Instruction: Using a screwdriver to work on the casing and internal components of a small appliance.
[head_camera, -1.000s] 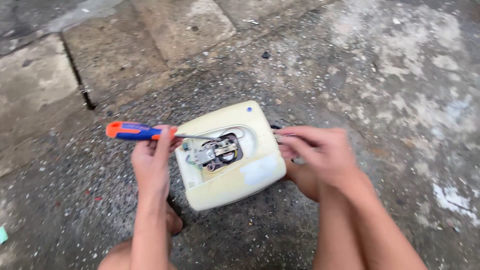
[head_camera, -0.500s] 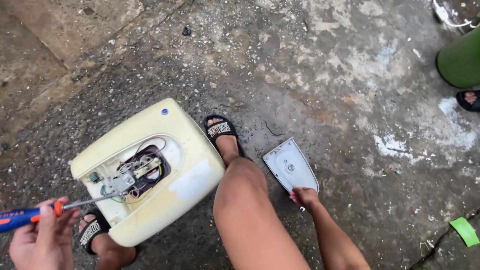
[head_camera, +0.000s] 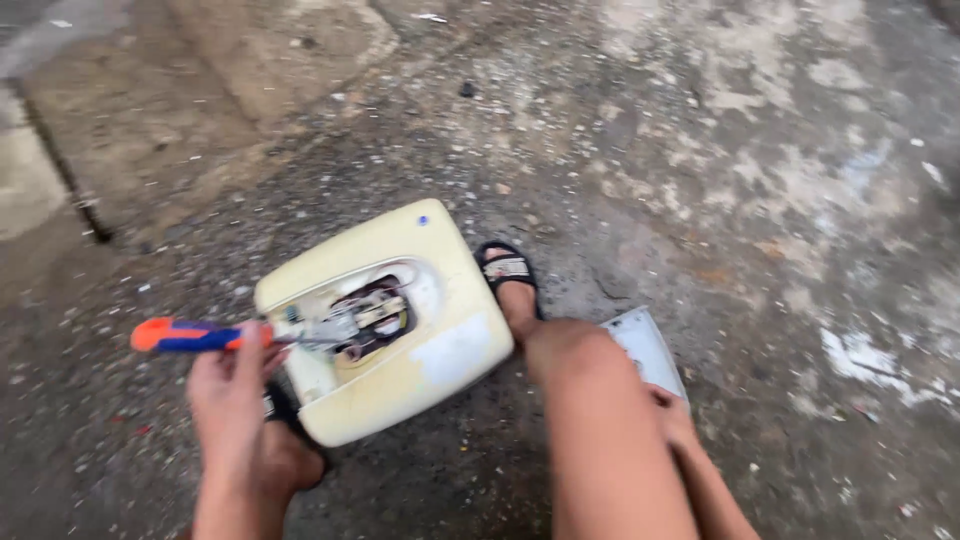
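A cream plastic appliance casing (head_camera: 430, 330) lies on the concrete ground between my feet, with an open recess showing wires and metal parts (head_camera: 365, 315). My left hand (head_camera: 232, 385) grips a screwdriver (head_camera: 190, 336) with an orange and blue handle, its shaft pointing right into the recess. My right hand (head_camera: 672, 415) is mostly hidden behind my right knee (head_camera: 575, 365) and rests on a grey cover plate (head_camera: 648, 345) lying flat on the ground to the right of the casing.
My right foot in a black sandal (head_camera: 508, 275) stands just right of the casing. The left foot (head_camera: 290, 455) sits under its near corner. Rough stained concrete (head_camera: 760, 180) surrounds everything, with a paving joint (head_camera: 70, 190) at the far left.
The view swung back left. The grey plate now lies flat by my right knee with my hand on it. The screwdriver stays in the recess.
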